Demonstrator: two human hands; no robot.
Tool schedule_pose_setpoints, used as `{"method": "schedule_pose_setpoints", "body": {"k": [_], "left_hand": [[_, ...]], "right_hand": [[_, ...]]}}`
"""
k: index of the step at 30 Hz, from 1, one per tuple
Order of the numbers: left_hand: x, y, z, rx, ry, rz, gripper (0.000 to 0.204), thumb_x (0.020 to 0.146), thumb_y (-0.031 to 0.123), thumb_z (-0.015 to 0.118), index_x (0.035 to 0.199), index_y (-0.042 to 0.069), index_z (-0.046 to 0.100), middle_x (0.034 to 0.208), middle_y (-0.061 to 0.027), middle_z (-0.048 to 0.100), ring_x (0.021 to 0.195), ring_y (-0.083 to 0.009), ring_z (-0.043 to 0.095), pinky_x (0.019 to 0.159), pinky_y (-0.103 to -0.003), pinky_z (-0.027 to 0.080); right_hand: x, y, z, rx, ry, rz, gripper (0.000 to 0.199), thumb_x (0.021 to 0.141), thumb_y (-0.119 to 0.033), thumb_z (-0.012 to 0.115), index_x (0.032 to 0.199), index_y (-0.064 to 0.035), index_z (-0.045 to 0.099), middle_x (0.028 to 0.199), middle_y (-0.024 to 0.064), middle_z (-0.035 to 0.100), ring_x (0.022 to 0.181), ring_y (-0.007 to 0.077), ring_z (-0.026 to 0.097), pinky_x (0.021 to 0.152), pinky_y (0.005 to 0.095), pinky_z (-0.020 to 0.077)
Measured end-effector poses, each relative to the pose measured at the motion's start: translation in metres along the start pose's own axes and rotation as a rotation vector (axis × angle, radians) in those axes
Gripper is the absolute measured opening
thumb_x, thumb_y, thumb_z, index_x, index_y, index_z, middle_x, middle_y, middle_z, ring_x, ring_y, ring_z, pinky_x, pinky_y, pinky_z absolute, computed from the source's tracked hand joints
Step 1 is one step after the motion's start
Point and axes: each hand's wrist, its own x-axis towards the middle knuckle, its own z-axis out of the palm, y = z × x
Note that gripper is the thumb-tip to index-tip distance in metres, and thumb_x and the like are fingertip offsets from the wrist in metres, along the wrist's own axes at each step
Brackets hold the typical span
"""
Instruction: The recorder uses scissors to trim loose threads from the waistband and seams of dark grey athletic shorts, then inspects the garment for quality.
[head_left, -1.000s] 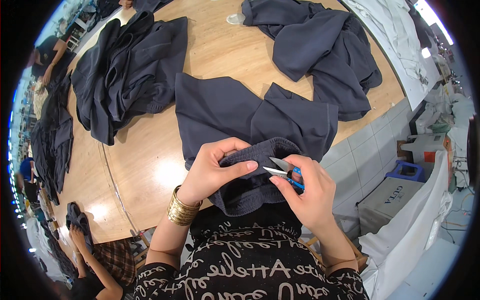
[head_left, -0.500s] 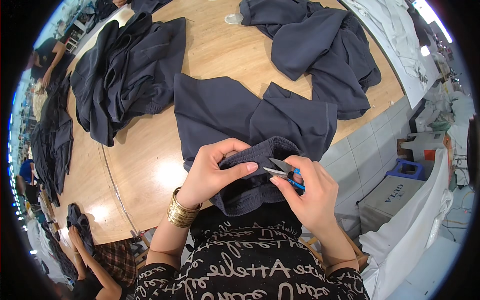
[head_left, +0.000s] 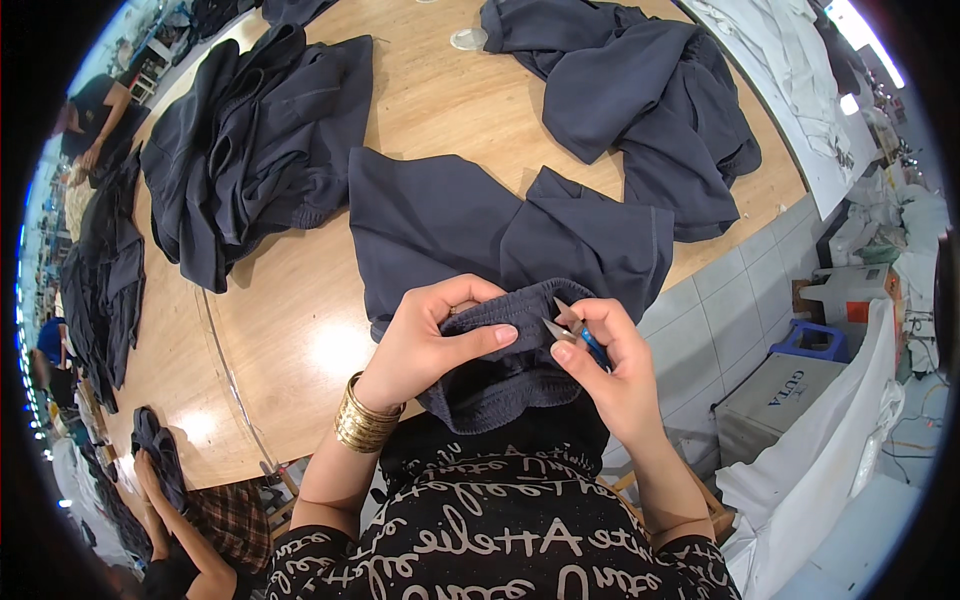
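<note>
My left hand (head_left: 432,338) pinches the gathered waistband of a dark grey garment (head_left: 470,225) that lies across the wooden table (head_left: 300,310) toward me. A gold bangle sits on that wrist. My right hand (head_left: 610,365) holds small blue-handled thread snips (head_left: 570,325), their metal blades pointing at the waistband edge right beside my left thumb. The lower part of the garment hangs off the table's front edge against my patterned black top.
A heap of dark grey garments (head_left: 250,150) lies at the table's left, another heap (head_left: 640,95) at the back right. More dark cloth (head_left: 100,270) drapes the far left edge. Another person (head_left: 175,520) crouches at lower left. A grey box (head_left: 790,390) and white cloth (head_left: 830,470) stand on the tiled floor at right.
The snips in my right hand have shifted slightly along the waistband edge, closer to my left thumb. My left hand keeps its grip.
</note>
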Motion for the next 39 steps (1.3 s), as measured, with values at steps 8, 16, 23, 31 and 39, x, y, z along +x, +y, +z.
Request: {"method": "schedule_pose_setpoints", "body": {"k": [8,16,23,31,39], "left_hand": [[0.000,-0.001,0.000,-0.019,-0.019,-0.016,0.018,0.079,0.008,0.069,0.092,-0.001,0.060,0.085,0.0003,0.063,0.076,-0.0034,0.054,0.069,-0.019,0.044],[-0.001,-0.005,0.007,0.132,0.001,0.109,0.018,0.079,0.005,0.068,0.094,-0.002,0.059,0.084,-0.0029,0.065,0.078,-0.0035,0.055,0.070,-0.019,0.045],[-0.001,-0.006,0.006,0.016,0.007,0.061,0.019,0.079,0.004,0.068,0.095,-0.002,0.059,0.086,-0.0024,0.065,0.080,-0.0035,0.055,0.071,-0.019,0.045],[0.000,-0.005,0.005,0.003,-0.001,0.051,0.020,0.080,0.003,0.067,0.096,-0.003,0.059,0.088,-0.0021,0.064,0.080,-0.0039,0.055,0.072,-0.019,0.044],[-0.001,-0.006,0.001,-0.131,-0.019,-0.017,0.020,0.079,0.004,0.068,0.096,-0.002,0.059,0.090,-0.0013,0.063,0.081,-0.0043,0.055,0.073,-0.019,0.044]], "right_hand": [[0.002,-0.017,-0.001,-0.475,-0.068,-0.146,0.032,0.070,-0.004,0.074,0.096,-0.0036,0.055,0.076,0.0008,0.060,0.055,0.0057,0.042,0.053,0.0189,0.0384],[0.006,-0.011,0.004,-0.219,-0.133,0.031,0.015,0.080,-0.003,0.064,0.088,-0.0022,0.052,0.072,0.0006,0.053,0.064,0.0058,0.049,0.061,0.0202,0.0416],[0.004,-0.017,-0.002,-0.352,-0.049,-0.039,0.016,0.081,-0.004,0.064,0.092,-0.0033,0.053,0.073,0.0022,0.058,0.067,0.0064,0.053,0.063,0.0206,0.0422],[0.003,-0.017,-0.004,-0.261,-0.122,-0.055,0.026,0.073,-0.005,0.072,0.091,-0.0038,0.053,0.074,0.0030,0.060,0.060,0.0112,0.054,0.053,0.0198,0.0394],[0.006,-0.022,-0.020,-0.887,-0.087,-0.396,0.030,0.073,-0.030,0.073,0.087,-0.0090,0.057,0.073,-0.0018,0.059,0.058,0.0139,0.050,0.063,0.0283,0.0296]]}}
